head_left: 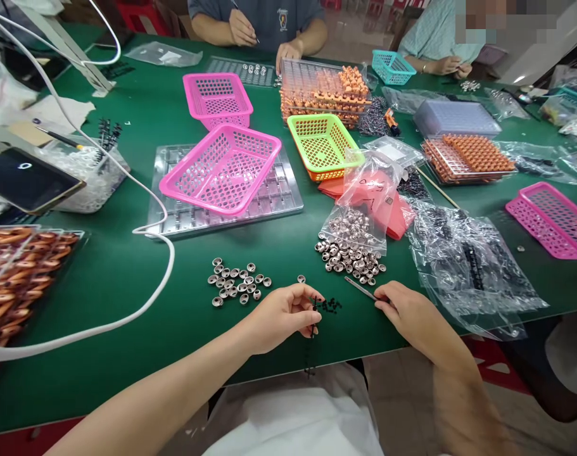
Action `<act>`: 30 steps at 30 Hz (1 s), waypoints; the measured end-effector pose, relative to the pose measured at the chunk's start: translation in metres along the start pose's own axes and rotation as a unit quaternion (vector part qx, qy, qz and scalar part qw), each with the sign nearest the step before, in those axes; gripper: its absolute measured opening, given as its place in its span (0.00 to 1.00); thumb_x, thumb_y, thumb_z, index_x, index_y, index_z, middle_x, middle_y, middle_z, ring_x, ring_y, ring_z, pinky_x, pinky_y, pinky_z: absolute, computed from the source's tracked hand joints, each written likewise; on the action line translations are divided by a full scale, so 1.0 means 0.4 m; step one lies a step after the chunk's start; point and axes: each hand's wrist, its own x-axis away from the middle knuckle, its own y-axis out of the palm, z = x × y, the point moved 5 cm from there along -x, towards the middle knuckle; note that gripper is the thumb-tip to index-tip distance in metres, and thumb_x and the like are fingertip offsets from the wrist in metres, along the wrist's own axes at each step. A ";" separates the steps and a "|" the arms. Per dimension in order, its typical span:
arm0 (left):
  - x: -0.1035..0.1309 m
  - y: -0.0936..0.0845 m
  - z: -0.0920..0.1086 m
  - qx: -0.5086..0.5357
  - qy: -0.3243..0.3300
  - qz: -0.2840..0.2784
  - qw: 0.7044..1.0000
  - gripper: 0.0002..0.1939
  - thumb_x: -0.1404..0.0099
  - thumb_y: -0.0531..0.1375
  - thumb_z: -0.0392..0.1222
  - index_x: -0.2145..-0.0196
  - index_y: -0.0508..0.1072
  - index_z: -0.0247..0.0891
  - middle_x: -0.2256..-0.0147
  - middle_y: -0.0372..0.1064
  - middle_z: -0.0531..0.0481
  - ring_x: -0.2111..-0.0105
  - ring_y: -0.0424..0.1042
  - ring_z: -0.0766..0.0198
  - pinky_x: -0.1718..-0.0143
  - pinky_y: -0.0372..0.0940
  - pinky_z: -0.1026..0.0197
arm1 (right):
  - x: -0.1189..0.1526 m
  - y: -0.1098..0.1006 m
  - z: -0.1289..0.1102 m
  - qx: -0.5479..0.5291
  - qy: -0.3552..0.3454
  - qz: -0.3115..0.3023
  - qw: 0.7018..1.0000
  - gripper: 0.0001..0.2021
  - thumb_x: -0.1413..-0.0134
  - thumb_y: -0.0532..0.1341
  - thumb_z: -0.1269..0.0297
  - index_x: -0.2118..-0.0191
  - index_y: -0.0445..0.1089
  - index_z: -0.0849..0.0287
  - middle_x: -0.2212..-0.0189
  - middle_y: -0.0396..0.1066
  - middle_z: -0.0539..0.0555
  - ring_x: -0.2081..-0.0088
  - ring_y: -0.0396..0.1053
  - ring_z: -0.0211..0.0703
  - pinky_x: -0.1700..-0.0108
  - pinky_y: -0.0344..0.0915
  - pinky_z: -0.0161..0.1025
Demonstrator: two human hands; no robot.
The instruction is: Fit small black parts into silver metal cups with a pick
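Observation:
My left hand pinches a thin black plastic strip, which hangs down past the table's front edge. Small black pieces lie on the green table just right of its fingertips. In my right hand is a slim metal tool, probably tweezers, its tip pointing up and left. Silver ring-like parts are spread out left of my left hand, and a single silver part lies above it. A larger pile of silver parts spills from a clear bag beyond my hands.
Pink baskets rest on and behind a metal tray. A green basket and a red bag are behind the pile. Crumpled plastic bags lie right. A white cable crosses the left. Two people sit opposite.

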 end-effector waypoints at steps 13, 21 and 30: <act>0.034 -0.059 0.004 -0.054 0.016 0.057 0.997 0.13 0.40 0.66 0.41 0.60 0.68 0.35 0.72 0.70 0.55 0.72 0.76 0.63 0.69 0.72 0.61 | 0.017 0.001 -0.066 -0.456 0.011 0.141 0.879 0.04 0.39 0.63 0.63 0.61 0.70 0.55 0.68 0.70 0.49 0.74 0.72 0.35 0.70 0.73 0.33; 0.009 -0.042 0.016 -0.072 0.031 0.042 0.996 0.09 0.36 0.62 0.43 0.63 0.70 0.35 0.72 0.71 0.53 0.71 0.76 0.64 0.66 0.73 0.61 | -0.024 0.110 -0.159 -0.660 0.046 0.190 0.725 0.05 0.40 0.66 0.63 0.60 0.72 0.55 0.62 0.78 0.52 0.66 0.81 0.43 0.67 0.78 0.35; 0.004 -0.045 0.002 0.013 0.020 0.050 0.998 0.13 0.41 0.67 0.41 0.61 0.73 0.33 0.72 0.73 0.52 0.71 0.75 0.65 0.65 0.72 0.62 | -0.024 0.114 -0.175 -0.647 0.032 0.267 0.714 0.07 0.38 0.64 0.65 0.55 0.68 0.55 0.62 0.81 0.55 0.69 0.81 0.47 0.75 0.76 0.35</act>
